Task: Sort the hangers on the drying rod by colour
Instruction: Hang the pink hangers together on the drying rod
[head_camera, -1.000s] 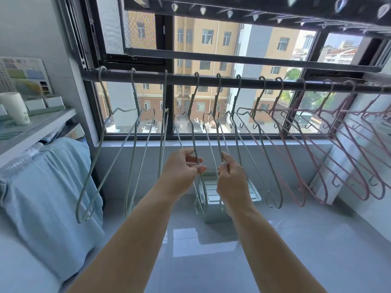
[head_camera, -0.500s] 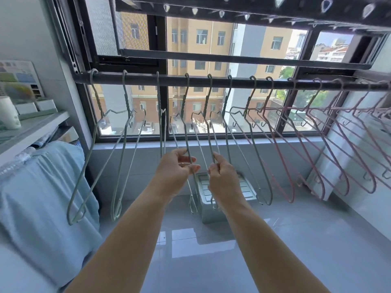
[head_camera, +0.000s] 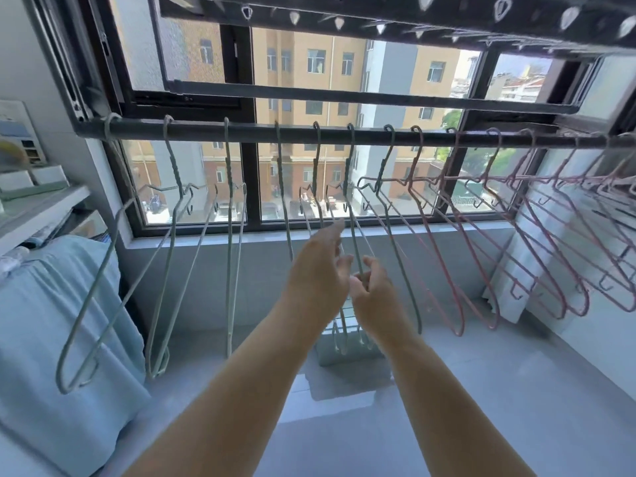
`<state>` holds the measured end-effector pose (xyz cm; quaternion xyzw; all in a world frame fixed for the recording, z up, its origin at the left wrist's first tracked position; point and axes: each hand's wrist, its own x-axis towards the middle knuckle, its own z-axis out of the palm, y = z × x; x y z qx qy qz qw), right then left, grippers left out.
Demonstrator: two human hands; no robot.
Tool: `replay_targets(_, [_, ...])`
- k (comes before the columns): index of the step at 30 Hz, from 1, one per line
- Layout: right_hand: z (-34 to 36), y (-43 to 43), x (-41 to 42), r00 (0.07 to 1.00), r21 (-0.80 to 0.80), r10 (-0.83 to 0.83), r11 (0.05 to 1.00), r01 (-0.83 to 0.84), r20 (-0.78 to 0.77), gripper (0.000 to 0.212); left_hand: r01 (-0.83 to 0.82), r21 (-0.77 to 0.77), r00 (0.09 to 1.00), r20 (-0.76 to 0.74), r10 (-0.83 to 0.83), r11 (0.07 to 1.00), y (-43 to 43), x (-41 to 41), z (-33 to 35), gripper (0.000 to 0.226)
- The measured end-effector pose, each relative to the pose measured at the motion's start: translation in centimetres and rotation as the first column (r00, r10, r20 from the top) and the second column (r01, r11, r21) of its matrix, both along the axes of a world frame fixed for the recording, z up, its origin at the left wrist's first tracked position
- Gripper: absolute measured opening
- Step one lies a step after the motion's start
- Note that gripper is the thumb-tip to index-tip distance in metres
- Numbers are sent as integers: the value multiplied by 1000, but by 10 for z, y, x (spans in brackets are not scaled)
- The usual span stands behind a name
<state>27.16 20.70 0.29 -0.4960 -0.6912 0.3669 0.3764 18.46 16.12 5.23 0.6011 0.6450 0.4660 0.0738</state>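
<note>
Head view: we observe a dark drying rod (head_camera: 344, 134) running across the window (head_camera: 309, 80), with wire hangers hooked along its length. The green hangers (head_camera: 165, 242) occupy the left and middle portion of the rod; the pink hangers (head_camera: 457, 242) occupy the right portion, overlapping one another towards the far right. The two colour groups meet just right of centre.

We note both bare forearms reaching up towards the middle of the rod. The left hand (head_camera: 318, 273) is loosely open, fingers extended upward beside the wires of the central green hangers; we cannot tell whether it touches any of them. The right hand (head_camera: 373, 290) is curled, its fingers pinched round the lower wire of one green hanger (head_camera: 354, 235) hanging near the centre. The two hands are just beside each other.

Below the hands, a pale box-shaped item (head_camera: 347, 349) stands on the grey tiled floor (head_camera: 481, 390) under the window sill. To the left, we record a light blue cloth (head_camera: 51, 321) draped beneath a shelf (head_camera: 38, 215).
</note>
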Motion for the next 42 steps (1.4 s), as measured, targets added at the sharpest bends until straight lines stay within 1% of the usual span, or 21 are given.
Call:
replay_targets(2, [-6, 1, 1, 995, 45, -24, 999, 29, -100, 30, 24, -136, 1000, 13, -23, 990, 12, 14, 3, 47])
replay_targets(4, [-5, 3, 3, 979, 70, -19, 997, 34, -202, 16, 19, -272, 1000, 0, -20, 962, 22, 25, 4, 39])
replay_targets(6, [-5, 6, 7, 981, 109, 3, 994, 19, -194, 13, 2, -319, 1000, -26, -11, 948, 30, 31, 5, 28])
replay_targets(8, [-6, 9, 10, 982, 136, 1, 990, 25, -190, 21, -9, -306, 999, -32, -1, 952, 34, 34, 5, 20])
replay_targets(10, [-8, 14, 15, 975, 141, 9, 990, 24, -223, 27, -5, -280, 1000, -2, 4, 960, 36, 37, 4, 20])
replay_targets(12, [-8, 16, 18, 973, 150, 29, 989, 6, -228, 28, 9, -262, 1000, 27, -2, 965, 38, 40, 3, 20])
replay_targets(14, [-4, 17, 21, 972, 148, 48, 989, -14, -229, 27, 19, -251, 1000, 27, -13, 968, 40, 41, 1, 11])
replay_targets(15, [-1, 16, 23, 975, 152, 60, 988, -27, -213, 26, 15, -248, 1000, 28, -8, 969, 41, 41, 1, 11])
replay_targets(16, [1, 15, 25, 981, 161, 78, 986, -49, -180, 23, 9, -239, 999, 32, -1, 971, 41, 42, 0, 16])
replay_targets(17, [2, 15, 29, 991, 181, 88, 981, -68, -104, 21, -5, -220, 999, 35, 13, 976, 41, 44, 1, 25])
replay_targets(19, [4, 15, 41, 995, 268, 8, 963, -34, 97, 28, -34, -113, 999, 28, 37, 993, 41, 50, 1, 36])
replay_targets(20, [6, 16, 48, 990, 324, -61, 946, 18, 124, 32, -28, -45, 999, 28, 30, 999, 40, 54, 2, 39])
replay_targets(22, [12, 18, 63, 983, 411, -167, 903, 121, 80, 33, 28, 12, 999, 43, -28, 1000, 42, 64, 2, 46])
replay_targets(24, [13, 24, 76, 967, 434, -242, 882, 183, 84, 34, 81, -68, 995, 68, -76, 994, 48, 76, 0, 53])
replay_targets(27, [8, 34, 93, 940, 419, -317, 876, 240, 124, 40, 119, -270, 992, 72, -103, 956, 62, 90, -4, 66])
replay_targets(29, [5, 40, 99, 949, 362, -290, 904, 228, 125, 44, 119, -388, 992, 74, -98, 914, 71, 94, -6, 73])
replay_targets(31, [2, 49, 102, 966, 289, -233, 937, 193, 111, 46, 106, -450, 993, 87, -75, 887, 77, 98, -9, 75])
replay_targets(33, [1, 56, 104, 983, 205, -171, 966, 155, 64, 46, 95, -443, 993, 109, -51, 891, 80, 101, -14, 74])
replay_targets(35, [0, 62, 103, 989, 163, -142, 977, 136, 27, 43, 78, -393, 988, 151, -19, 916, 81, 104, -18, 72])
replay_targets(40, [-2, 66, 107, 988, 200, -142, 968, 153, -65, 39, 23, -282, 984, 177, 28, 959, 82, 107, -19, 58])
replay_targets(42, [-2, 68, 108, 986, 207, -147, 965, 159, -73, 39, 22, -276, 985, 171, 26, 961, 83, 110, -19, 60])
